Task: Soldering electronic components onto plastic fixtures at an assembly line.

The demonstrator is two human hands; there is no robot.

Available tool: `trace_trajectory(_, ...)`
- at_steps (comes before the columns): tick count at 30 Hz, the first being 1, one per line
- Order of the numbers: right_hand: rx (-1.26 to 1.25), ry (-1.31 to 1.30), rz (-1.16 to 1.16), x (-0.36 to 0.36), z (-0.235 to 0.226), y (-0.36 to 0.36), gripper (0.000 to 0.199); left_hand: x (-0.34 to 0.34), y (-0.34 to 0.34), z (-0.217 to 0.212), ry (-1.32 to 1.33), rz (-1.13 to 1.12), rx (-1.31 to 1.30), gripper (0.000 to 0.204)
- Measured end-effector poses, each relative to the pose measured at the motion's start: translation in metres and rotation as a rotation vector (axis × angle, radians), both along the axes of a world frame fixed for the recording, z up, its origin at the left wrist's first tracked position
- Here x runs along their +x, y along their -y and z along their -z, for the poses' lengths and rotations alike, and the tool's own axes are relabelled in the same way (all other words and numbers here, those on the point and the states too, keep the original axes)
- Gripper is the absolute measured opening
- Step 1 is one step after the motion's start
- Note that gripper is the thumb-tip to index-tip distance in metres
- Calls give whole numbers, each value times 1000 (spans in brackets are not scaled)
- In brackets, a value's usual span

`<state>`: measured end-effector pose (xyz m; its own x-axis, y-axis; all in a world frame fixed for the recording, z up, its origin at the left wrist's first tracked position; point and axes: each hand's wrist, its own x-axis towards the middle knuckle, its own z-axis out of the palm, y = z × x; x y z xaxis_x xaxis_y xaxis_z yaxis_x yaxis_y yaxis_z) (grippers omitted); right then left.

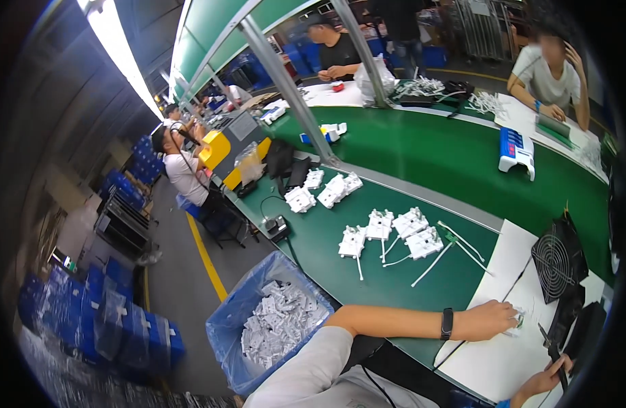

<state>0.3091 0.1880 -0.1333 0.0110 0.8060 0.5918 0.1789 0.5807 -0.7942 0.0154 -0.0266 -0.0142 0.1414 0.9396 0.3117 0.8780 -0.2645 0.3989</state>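
My left hand (485, 321), with a dark band on its wrist, rests on the white work sheet (479, 353). Its fingers are closed on a small white part with a bit of green (517, 322), mostly hidden under the fingertips. At the lower right, my right hand (547, 378) grips a dark, pen-like soldering iron (552, 349), whose thin tip points up and away, close to that part. Beyond my left arm lie several white plastic housings (352, 241) with white leads. Beside them is a small green circuit board (451, 237) with white cables.
A black fan with a round grille (556, 262) stands at the right. Left of my arm is a blue-lined bin (224, 340) full of white parts. Farther off, a green conveyor belt (422, 153) carries a blue-and-white device (516, 153); co-workers sit beyond and at left.
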Motion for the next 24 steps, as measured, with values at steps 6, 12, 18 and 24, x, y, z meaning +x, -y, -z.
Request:
trace_trajectory(6,37,-139,-19,-49,-93,52,28,10,-7,5,-156,-37,2,17)
trace_trajectory(12,114,-231,-50,-63,-125,73,37,11,-4,6,-92,-51,62,16)
trace_trajectory(18,109,-255,-47,-65,-132,79,33,2,4,10,38,-2,62,25)
trace_trajectory(24,123,-239,-11,-65,-129,78,32,-3,22,2,155,62,171,38)
